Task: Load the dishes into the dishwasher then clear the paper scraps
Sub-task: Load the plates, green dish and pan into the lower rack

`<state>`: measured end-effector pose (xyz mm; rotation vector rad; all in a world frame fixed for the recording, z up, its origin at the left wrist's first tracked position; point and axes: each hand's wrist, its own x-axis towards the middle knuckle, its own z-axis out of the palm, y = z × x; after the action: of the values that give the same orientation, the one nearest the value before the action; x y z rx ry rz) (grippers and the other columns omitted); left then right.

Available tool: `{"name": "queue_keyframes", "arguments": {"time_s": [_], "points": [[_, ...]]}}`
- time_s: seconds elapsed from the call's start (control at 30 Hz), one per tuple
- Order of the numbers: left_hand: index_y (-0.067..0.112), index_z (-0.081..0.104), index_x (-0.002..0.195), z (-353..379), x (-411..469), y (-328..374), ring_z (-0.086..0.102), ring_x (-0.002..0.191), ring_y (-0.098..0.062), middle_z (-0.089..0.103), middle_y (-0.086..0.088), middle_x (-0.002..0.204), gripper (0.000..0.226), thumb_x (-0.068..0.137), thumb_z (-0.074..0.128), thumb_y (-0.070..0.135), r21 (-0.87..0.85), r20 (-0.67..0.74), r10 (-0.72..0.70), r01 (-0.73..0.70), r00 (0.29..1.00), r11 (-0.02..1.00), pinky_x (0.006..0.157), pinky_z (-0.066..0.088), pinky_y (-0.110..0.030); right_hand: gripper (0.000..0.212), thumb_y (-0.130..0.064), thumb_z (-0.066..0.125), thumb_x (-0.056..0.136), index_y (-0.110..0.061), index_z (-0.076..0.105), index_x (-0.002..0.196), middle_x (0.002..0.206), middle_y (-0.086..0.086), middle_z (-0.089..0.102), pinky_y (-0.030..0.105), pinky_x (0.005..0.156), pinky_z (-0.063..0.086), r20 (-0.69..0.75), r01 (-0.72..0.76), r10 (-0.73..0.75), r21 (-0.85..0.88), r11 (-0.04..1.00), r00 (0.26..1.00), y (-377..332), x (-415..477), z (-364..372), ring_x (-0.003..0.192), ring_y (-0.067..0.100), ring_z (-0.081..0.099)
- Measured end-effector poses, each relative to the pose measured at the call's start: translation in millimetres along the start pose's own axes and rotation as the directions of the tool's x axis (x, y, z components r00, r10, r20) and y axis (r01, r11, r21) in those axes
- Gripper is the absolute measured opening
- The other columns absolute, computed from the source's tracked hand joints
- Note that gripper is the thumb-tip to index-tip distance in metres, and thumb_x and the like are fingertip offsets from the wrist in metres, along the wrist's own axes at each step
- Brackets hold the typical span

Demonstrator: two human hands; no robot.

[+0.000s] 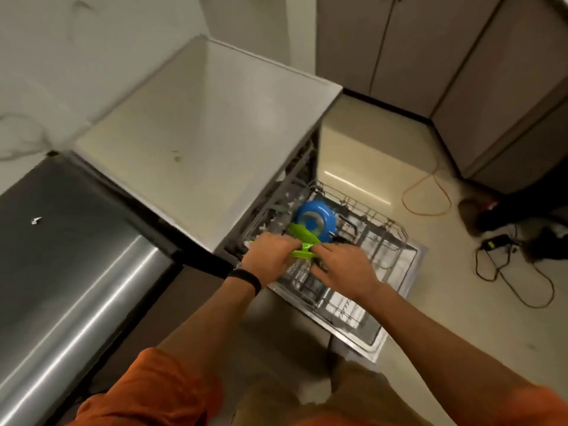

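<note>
Now, left hand (pixel 270 252) and right hand (pixel 341 267) curl fingers round the plate (pixel 302 251) over the rack (pixel 385 238); best stand it upright there, clear of the bowl (pixel 318 218).

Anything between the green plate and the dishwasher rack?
Nothing visible. Left hand and right hand hold the green plastic plate over the wire dishwasher rack; the blue round dish stands behind it. Hands hide the slot.

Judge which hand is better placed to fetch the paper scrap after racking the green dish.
Left, probably: the left hand is nearer the paper scrap lying left on the steel top; the right hand would cross over. Both grip the green dish.
</note>
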<state>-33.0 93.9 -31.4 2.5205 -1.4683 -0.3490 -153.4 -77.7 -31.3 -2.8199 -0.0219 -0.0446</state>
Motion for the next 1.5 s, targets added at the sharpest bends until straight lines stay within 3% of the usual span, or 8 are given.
{"name": "queue_keyframes", "arguments": {"time_s": [0.17,0.27,0.33,0.57,0.73,1.07,1.33,1.5], "points": [[0.022,0.068,0.101,76.6,32.2,-29.0,0.067,0.090,-0.024,0.071,0.002,0.093,0.030,0.074,0.078,0.011,0.091,0.027,-0.009,0.006,1.000,0.996,0.086,0.051,-0.042,0.018,-0.035,0.059,0.093,-0.022,0.061,0.104,0.086,0.000,0.071,0.031,0.054,0.050,0.142,-0.103,0.100,0.019,0.994,0.985,38.7,6.2,71.7,0.067,0.024,0.068],[0.021,0.066,0.105,140.9,52.6,-63.2,0.065,0.100,-0.026,0.069,-0.001,0.101,0.029,0.079,0.059,0.009,0.081,0.007,-0.014,0.014,1.000,0.997,0.094,0.049,-0.045,0.017,-0.030,0.075,0.085,-0.022,0.064,0.096,0.076,-0.003,0.070,0.026,0.046,0.044,0.151,-0.186,0.186,-0.009,0.982,0.971,56.0,26.4,133.0,0.058,0.021,0.066],[0.020,0.065,0.108,179.4,65.9,-86.7,0.062,0.103,-0.028,0.068,-0.002,0.105,0.034,0.082,0.043,0.014,0.072,0.033,-0.046,0.044,0.998,0.996,0.096,0.047,-0.045,0.016,-0.024,0.074,0.085,-0.020,0.063,0.096,0.076,-0.001,0.069,0.028,0.046,0.043,0.166,-0.241,0.238,-0.002,0.971,0.957,65.8,41.7,174.2,0.058,0.024,0.066],[0.012,0.066,0.102,299.2,107.3,-160.8,0.060,0.099,-0.033,0.067,-0.010,0.100,0.027,0.084,0.047,0.008,0.055,0.032,-0.123,0.121,0.992,0.991,0.091,0.048,-0.045,0.029,-0.016,0.063,0.093,-0.017,0.058,0.121,0.098,0.007,0.072,0.037,0.062,0.051,0.242,-0.311,0.303,-0.004,0.950,0.922,101.9,87.0,313.8,0.076,0.033,0.069],[0.005,0.069,0.111,352.7,124.1,-190.7,0.060,0.110,-0.035,0.068,-0.017,0.112,0.027,0.086,0.061,-0.001,0.047,0.083,-0.145,0.142,0.986,0.989,0.101,0.044,-0.048,0.038,-0.013,0.058,0.096,-0.017,0.053,0.133,0.111,0.008,0.070,0.039,0.069,0.053,0.246,-0.349,0.336,0.010,0.937,0.909,116.3,98.8,374.2,0.086,0.032,0.070],[0.004,0.069,0.105,379.8,141.6,-216.2,0.060,0.105,-0.037,0.067,-0.018,0.106,0.054,0.086,0.021,0.020,0.002,0.054,-0.107,0.107,0.993,0.994,0.095,0.048,-0.049,0.036,-0.006,0.052,0.101,-0.014,0.048,0.136,0.104,0.007,0.067,0.037,0.066,0.049,0.209,-0.398,0.376,0.079,0.914,0.903,124.4,117.3,416.5,0.075,0.024,0.064],[0.005,0.064,0.103,384.1,160.1,-229.6,0.057,0.102,-0.037,0.064,-0.017,0.104,0.045,0.084,0.023,0.015,0.024,0.063,-0.076,0.074,0.995,0.997,0.083,0.049,-0.048,0.031,-0.003,0.049,0.100,-0.013,0.048,0.129,0.098,0.008,0.065,0.040,0.066,0.045,0.253,-0.471,0.433,0.115,0.874,0.865,135.9,138.3,417.5,0.073,0.025,0.056],[0.005,0.063,0.109,386.4,178.2,-236.6,0.054,0.111,-0.037,0.061,-0.019,0.110,0.025,0.092,0.045,0.004,0.019,0.192,-0.111,0.110,0.975,0.994,0.086,0.048,-0.051,0.037,0.000,0.050,0.097,-0.012,0.046,0.132,0.087,0.005,0.051,0.040,0.067,0.039,0.336,-0.480,0.428,0.084,0.874,0.839,144.8,150.4,414.4,0.076,0.027,0.054]]}}
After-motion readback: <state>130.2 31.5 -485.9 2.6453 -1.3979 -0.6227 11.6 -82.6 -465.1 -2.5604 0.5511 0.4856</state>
